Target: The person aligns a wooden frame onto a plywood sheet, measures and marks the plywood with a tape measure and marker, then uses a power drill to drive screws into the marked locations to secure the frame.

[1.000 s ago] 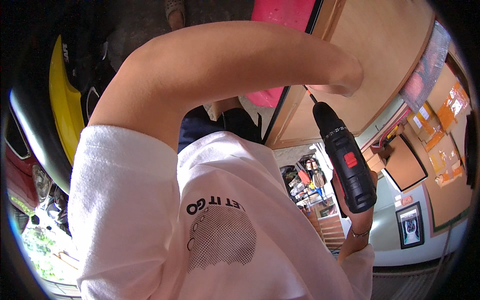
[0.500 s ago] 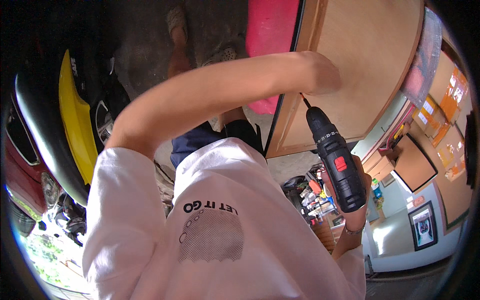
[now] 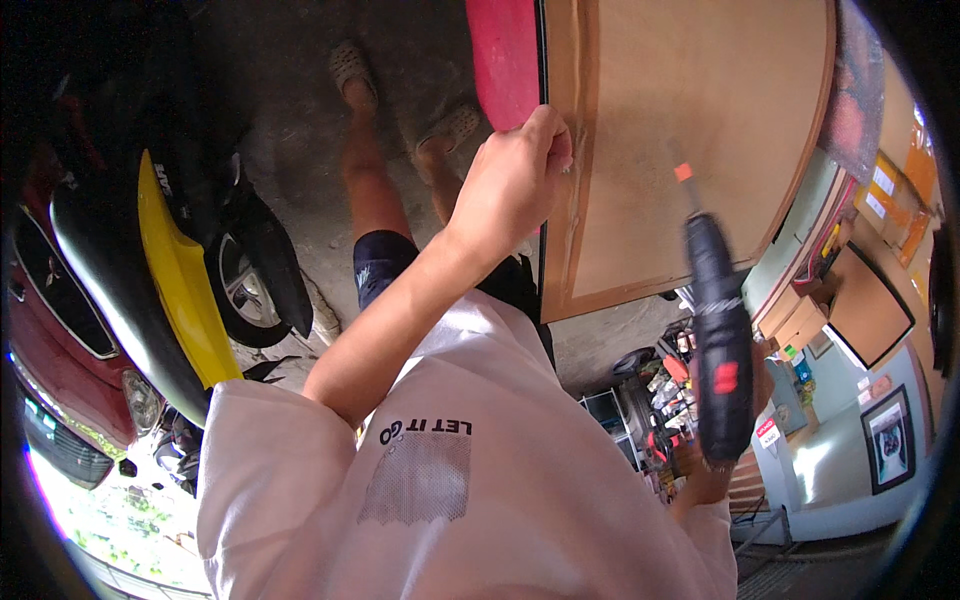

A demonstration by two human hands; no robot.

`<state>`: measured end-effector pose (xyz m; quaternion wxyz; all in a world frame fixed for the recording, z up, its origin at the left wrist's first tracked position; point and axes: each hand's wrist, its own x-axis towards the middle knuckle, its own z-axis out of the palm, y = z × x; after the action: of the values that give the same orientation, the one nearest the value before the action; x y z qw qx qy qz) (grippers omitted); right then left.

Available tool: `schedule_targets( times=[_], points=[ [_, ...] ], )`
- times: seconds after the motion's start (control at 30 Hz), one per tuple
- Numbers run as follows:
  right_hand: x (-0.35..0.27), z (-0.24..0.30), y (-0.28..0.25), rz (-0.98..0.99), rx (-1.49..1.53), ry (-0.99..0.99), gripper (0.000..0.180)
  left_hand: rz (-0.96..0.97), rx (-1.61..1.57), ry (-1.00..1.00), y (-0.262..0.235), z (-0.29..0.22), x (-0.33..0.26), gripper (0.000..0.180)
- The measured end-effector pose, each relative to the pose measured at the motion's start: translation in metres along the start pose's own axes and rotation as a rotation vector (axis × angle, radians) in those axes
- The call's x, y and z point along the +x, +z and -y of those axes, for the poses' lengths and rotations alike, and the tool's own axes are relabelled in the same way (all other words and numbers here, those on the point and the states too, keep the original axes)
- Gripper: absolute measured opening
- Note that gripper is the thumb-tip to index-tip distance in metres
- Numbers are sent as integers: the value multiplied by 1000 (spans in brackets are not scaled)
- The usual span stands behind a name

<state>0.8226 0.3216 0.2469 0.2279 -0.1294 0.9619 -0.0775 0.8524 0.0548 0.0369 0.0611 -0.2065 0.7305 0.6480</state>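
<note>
In my right hand (image 3: 764, 385) is a black cordless drill (image 3: 722, 340) with a red button, slightly smeared by motion. An orange-tipped bit (image 3: 686, 180) points up from its chuck, over the lower right part of a framed wooden panel (image 3: 690, 100). The drill hides most of the fingers around its grip. My left hand (image 3: 512, 180) is at the panel's black-edged left side, with thumb and fingers pinched together. Something small and pale may be at the fingertips; I cannot make it out.
A pink-red sheet (image 3: 503, 60) lies beyond the panel's left edge. To the left stands a motorbike with a yellow panel (image 3: 175, 270). Cluttered goods (image 3: 665, 400) and taped cardboard boxes (image 3: 895, 210) are on the right. A framed picture (image 3: 888, 438) hangs there.
The drill has swung right and turned more upright, its bit away from the panel's left frame. My left hand has drawn back left from over the panel to its edge.
</note>
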Motion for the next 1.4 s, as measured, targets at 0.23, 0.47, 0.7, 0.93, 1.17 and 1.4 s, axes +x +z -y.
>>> schedule_targets(
  times=[0.23,0.47,0.7,0.93,1.17,1.4],
  points=[
    [80,-46,71,-340,221,-68,50,82,591,62,11,-23,-16,14],
    [135,-48,104,-405,-26,-272,58,268,484,352,1,-20,-2,13],
    [144,-28,95,-233,81,-189,68,472,-79,61,-7,-65,6,11],
    [135,-22,80,3,90,-89,78,-50,-448,-64,-24,-47,-1,16],
    [113,73,42,-268,442,-403,24,-234,-419,199,-28,-60,-27,40],
    [103,163,28,-329,710,-527,34,-106,-240,396,-79,-112,-39,44]
  ],
)
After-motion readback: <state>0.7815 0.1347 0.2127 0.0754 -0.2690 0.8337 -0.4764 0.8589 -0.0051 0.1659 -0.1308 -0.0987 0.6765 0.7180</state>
